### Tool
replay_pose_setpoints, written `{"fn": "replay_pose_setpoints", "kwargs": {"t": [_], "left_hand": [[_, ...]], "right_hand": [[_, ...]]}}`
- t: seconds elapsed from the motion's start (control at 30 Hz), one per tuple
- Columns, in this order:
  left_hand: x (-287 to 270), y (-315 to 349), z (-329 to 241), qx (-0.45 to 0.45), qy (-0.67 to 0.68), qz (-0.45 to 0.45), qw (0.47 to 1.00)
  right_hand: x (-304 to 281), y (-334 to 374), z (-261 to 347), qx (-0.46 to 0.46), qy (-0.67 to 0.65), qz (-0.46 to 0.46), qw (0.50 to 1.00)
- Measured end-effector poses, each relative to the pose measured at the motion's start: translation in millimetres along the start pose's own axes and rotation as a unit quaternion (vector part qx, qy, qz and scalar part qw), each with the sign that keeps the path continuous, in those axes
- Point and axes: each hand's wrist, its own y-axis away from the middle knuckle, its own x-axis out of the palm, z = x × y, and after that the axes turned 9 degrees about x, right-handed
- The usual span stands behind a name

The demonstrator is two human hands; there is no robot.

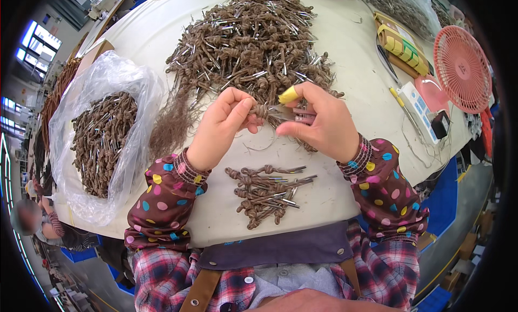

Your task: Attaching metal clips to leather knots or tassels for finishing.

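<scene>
My left hand (218,128) pinches a brown knotted cord (261,111) between thumb and fingers, above the table's middle. Closed around small metal thread snips (283,114), my right hand (330,123) has the blades right beside the knot; whether they touch it I cannot tell. Yellow tape (288,94) wraps a right fingertip. Just beyond both hands rises a large heap of knotted brown cords (248,48) with shiny metal tips. Nearer my body lies a small pile of similar cords (264,196). Loose brown thread trimmings (171,126) gather left of my left hand.
To the left stands an open clear plastic bag (143,77) with more knotted cords inside. A pink fan (462,69), white power strip (421,112), yellow-handled tool (400,100) and yellow-wrapped package (400,45) occupy the right side. Another person (48,225) is at far left.
</scene>
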Motion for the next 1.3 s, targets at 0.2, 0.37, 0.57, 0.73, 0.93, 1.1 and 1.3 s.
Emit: {"fn": "replay_pose_setpoints", "kwargs": {"t": [0.2,0.37,0.57,0.73,0.93,1.1,1.3], "left_hand": [[-3,-3,4,0.038,-0.054,-0.043,0.997],[-1,-4,-16,0.387,-0.569,-0.070,0.723],[-1,-1,-11,0.425,-0.646,0.002,0.634],[-5,-4,-7,0.450,-0.621,0.012,0.641],[-1,-5,-5,0.405,-0.499,-0.006,0.766],[-2,-5,-6,0.391,-0.507,-0.022,0.768],[1,-2,-8,0.351,-0.510,-0.011,0.786]], "right_hand": [[5,-2,-4,0.118,-0.041,0.048,0.991],[3,-3,-15,0.186,-0.049,0.039,0.981],[5,-1,-12,0.190,-0.090,0.056,0.976],[6,0,-17,0.225,-0.173,0.103,0.953],[7,-1,-19,0.218,-0.267,0.149,0.927],[-7,0,7,0.015,0.104,-0.011,0.994],[-5,-7,20,-0.123,0.329,-0.023,0.936]]}}
